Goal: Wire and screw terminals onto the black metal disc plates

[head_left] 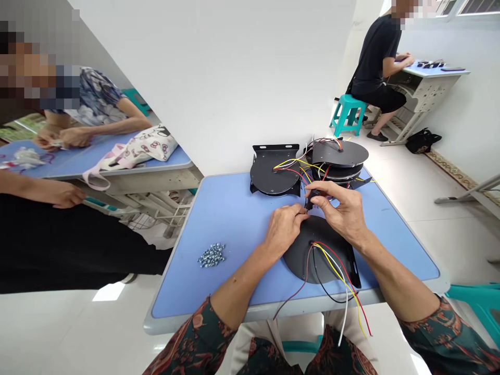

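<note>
My right hand (339, 211) pinches a small black wire connector (312, 200) between thumb and fingers. My left hand (284, 230) meets it from below, fingertips closed on the connector's lower end or a thin wire there; the exact grip is partly hidden. Under both hands lies a black metal disc (316, 255), with red, yellow, white and black wires (339, 291) trailing over the table edge. Beyond my hands are a bracketed black disc (275, 174) and a stack of similar discs (339, 156), joined by coloured wires. A heap of small silver screws (212, 255) lies to the left.
All of this sits on a blue table (203, 219). At left, a co-worker's hand (58, 194) rests near a second blue table (167, 161) holding a pink-and-white tote bag (136, 148). Further back, a person (375, 67) sits on a teal stool (349, 112) at a desk.
</note>
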The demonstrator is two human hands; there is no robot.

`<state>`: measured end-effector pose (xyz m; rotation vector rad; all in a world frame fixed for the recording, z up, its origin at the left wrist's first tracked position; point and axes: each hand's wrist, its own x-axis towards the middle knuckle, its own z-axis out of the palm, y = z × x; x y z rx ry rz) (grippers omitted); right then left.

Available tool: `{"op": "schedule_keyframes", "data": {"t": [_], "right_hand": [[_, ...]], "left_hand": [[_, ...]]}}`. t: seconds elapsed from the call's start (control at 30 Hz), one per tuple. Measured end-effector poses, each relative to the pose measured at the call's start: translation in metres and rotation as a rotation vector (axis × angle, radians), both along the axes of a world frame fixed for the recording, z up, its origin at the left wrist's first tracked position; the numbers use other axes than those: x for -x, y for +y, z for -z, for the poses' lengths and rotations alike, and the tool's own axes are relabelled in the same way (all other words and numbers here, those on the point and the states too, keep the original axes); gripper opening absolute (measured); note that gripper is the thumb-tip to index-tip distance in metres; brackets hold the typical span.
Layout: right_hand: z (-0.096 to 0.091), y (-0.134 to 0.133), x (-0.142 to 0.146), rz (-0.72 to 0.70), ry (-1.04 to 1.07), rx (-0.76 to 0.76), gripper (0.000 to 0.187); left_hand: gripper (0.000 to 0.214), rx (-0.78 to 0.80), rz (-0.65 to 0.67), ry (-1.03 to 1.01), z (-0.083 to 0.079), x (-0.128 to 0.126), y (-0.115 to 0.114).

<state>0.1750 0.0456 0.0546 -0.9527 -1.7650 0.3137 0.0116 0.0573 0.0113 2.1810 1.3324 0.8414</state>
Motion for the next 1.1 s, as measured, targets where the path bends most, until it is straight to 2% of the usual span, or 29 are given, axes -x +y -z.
{"op": "schedule_keyframes", "data": {"t": [0.23, 0.43, 0.63, 0.7, 0.8, 0.93, 1.0, 1.1], "right_hand": [[0.003, 0.001, 0.003, 0.073, -0.002, -0.035, 0.022], [-0.002, 0.002, -0.006, -0.157, -0.036, -0.009, 0.025], [-0.007, 0.002, -0.011, -0.269, -0.075, 0.036, 0.030], [-0.008, 0.002, -0.011, -0.229, -0.076, 0.018, 0.027], [-0.006, 0.001, -0.008, -0.071, -0.088, -0.029, 0.018], [-0.002, 0.001, -0.004, 0.048, -0.114, -0.067, 0.017], [-0.001, 0.001, -0.004, 0.041, -0.103, -0.069, 0.017], [-0.004, 0.001, -0.006, -0.066, -0.088, -0.039, 0.022]], "left_hand": [[0.008, 0.038, -0.035, -0.067, 0.003, -0.003, -0.001], [0.012, 0.007, -0.014, -0.081, 0.002, -0.003, -0.002], [0.014, 0.038, -0.022, -0.076, -0.002, -0.002, -0.003], [0.013, 0.055, -0.009, -0.083, -0.003, -0.001, -0.002], [0.010, 0.069, 0.012, -0.131, -0.004, 0.001, -0.001], [0.011, 0.046, 0.049, -0.148, -0.004, 0.003, 0.000], [0.014, 0.035, 0.059, -0.122, -0.004, 0.003, 0.000], [0.016, 0.030, 0.045, -0.092, -0.004, 0.003, 0.000]]}}
